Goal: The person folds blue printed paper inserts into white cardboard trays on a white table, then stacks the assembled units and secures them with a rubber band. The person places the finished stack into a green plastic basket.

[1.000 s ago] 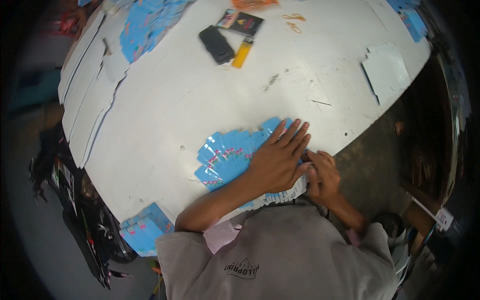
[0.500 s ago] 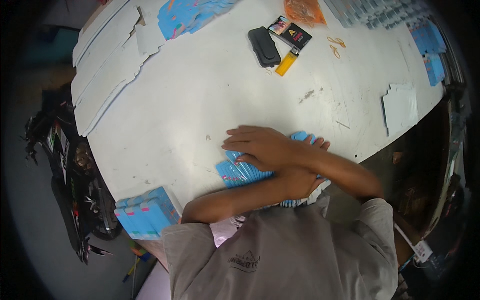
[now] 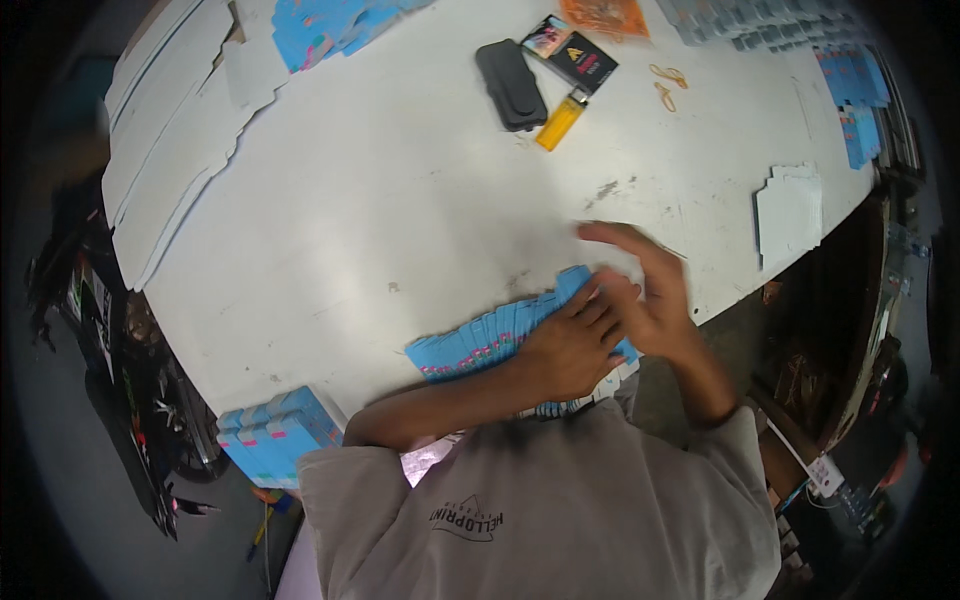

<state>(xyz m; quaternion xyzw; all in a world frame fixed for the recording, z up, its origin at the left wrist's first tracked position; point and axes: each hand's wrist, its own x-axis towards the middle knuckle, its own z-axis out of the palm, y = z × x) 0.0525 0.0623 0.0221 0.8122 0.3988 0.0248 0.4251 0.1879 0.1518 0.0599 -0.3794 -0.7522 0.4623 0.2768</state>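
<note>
A fanned row of flat blue printed card pieces (image 3: 465, 348) lies along the near edge of the table, overlapping one another. My left hand (image 3: 570, 350) rests on the right part of this row, its fingers stretched over the pieces toward the right. Just above and to the right, my right hand (image 3: 648, 295) is raised with thumb and fingers apart. It is slightly blurred and nothing shows in it. Some of its fingers overlap the left fingertips in view; whether they touch, I cannot tell. Part of the row is hidden beneath the left hand and forearm.
Blue stacks (image 3: 275, 435) stand at the near left corner. White card sheets (image 3: 180, 150) lie far left, more blue pieces (image 3: 335, 30) behind. A black case (image 3: 511, 85), dark pack (image 3: 572, 55), yellow lighter (image 3: 562, 120) and rubber bands (image 3: 667, 88) lie at the back. White pieces (image 3: 789, 217) sit right.
My right hand has lifted off the row and swung right, uncrossing from over my left arm. My left hand has shifted slightly left and more of the blue row shows.
</note>
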